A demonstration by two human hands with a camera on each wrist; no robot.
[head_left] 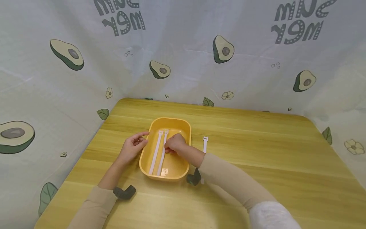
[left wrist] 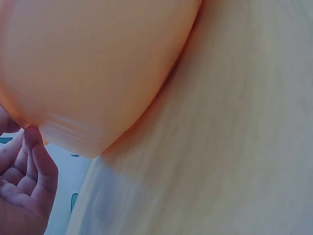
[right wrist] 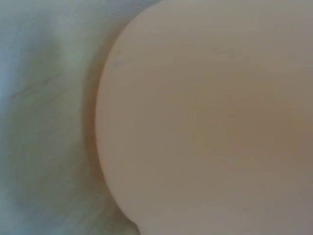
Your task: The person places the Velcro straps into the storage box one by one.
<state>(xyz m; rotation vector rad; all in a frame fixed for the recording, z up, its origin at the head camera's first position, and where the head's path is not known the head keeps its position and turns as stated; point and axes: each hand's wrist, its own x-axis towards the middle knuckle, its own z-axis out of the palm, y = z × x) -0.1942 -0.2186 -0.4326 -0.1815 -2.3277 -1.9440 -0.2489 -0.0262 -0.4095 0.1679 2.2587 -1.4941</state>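
A yellow plastic tray (head_left: 168, 120) with rounded corners sits on the table. Two white cable straps with slotted heads lie lengthwise in it: a left strap (head_left: 155, 152) and a right strap (head_left: 162, 160). My left hand (head_left: 131, 148) holds the tray's left rim between thumb and fingers; the left wrist view shows these fingers (left wrist: 36, 156) at the tray's edge. Inside the tray, my right hand (head_left: 175, 143) has curled fingers pinching the right strap near its upper half. Its fingertips are partly hidden. A blurred, pale orange surface (right wrist: 195, 117) fills most of the right wrist view.
Another white strap (head_left: 205, 144) lies on the wood-patterned table (head_left: 271, 152) right of the tray, partly covered by my right forearm. Dark wrist-worn devices sit at the left wrist (head_left: 125, 192) and right wrist (head_left: 194, 177). An avocado-print curtain (head_left: 186, 47) hangs behind the table.
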